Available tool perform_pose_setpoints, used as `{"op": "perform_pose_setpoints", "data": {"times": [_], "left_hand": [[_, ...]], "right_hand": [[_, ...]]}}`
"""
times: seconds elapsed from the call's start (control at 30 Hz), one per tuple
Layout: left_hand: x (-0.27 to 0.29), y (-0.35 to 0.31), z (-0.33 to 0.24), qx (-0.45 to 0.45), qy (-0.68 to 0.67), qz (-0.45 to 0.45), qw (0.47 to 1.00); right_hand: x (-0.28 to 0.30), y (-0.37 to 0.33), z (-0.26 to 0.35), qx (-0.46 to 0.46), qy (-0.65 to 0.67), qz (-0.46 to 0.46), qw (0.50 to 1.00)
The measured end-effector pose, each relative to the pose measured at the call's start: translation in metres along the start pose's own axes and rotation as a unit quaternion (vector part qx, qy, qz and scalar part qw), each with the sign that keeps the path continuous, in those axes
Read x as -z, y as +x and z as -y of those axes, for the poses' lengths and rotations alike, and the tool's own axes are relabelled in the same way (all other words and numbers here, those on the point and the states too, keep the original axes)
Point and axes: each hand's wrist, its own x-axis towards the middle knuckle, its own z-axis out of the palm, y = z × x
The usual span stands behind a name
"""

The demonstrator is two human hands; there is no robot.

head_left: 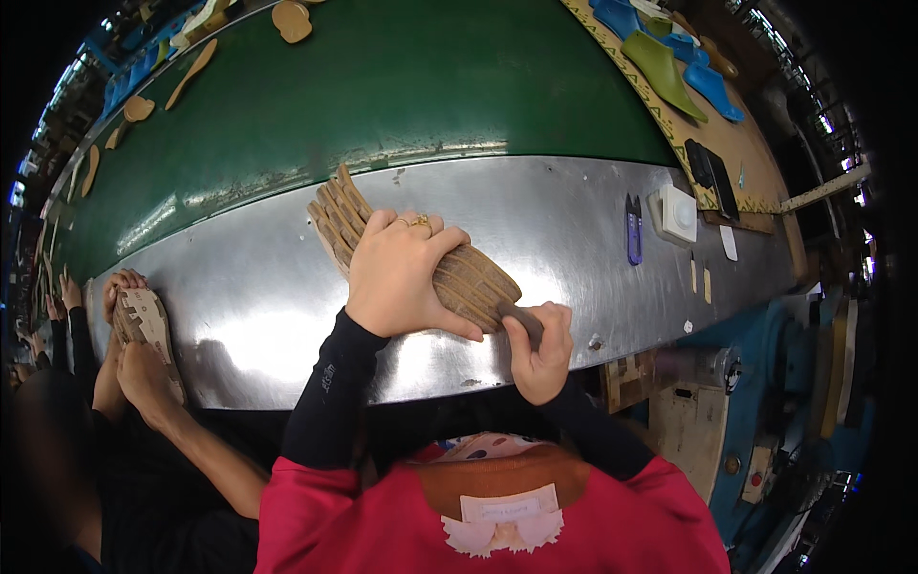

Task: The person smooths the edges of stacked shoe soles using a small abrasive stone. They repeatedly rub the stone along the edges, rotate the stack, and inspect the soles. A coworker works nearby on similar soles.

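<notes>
A stack of brown insoles (478, 282) rests on the metal table in front of me, its layers fanned apart at the far-left end. My left hand (397, 277), a ring on one finger, lies across the middle of the stack and grips it, thumb toward me. At the stack's near-right end my right hand (543, 352) is closed on a small, flat, dark grey-brown piece (522, 323). That piece touches or nearly touches the insole edges; its kind I cannot make out.
A metal table (593, 306) borders a green conveyor belt (430, 77) carrying loose insoles (291, 21). Purple thread snips (634, 231), a white box (674, 213) and a black phone (712, 177) lie right. Shoe lasts (665, 72) sit beyond. A co-worker's hands (143, 378) hold an insole at left.
</notes>
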Motion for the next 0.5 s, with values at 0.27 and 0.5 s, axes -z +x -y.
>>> {"op": "perform_pose_setpoints", "data": {"times": [0.27, 0.5], "left_hand": [[-0.002, -0.001, -0.001, -0.003, 0.011, 0.001, 1.0], [0.001, -0.001, -0.001, 0.001, 0.002, -0.002, 1.0]], "right_hand": [[0.005, -0.002, -0.002, -0.057, -0.034, 0.02, 0.998], [0.021, 0.004, 0.003, -0.012, -0.084, 0.065, 0.994]]}}
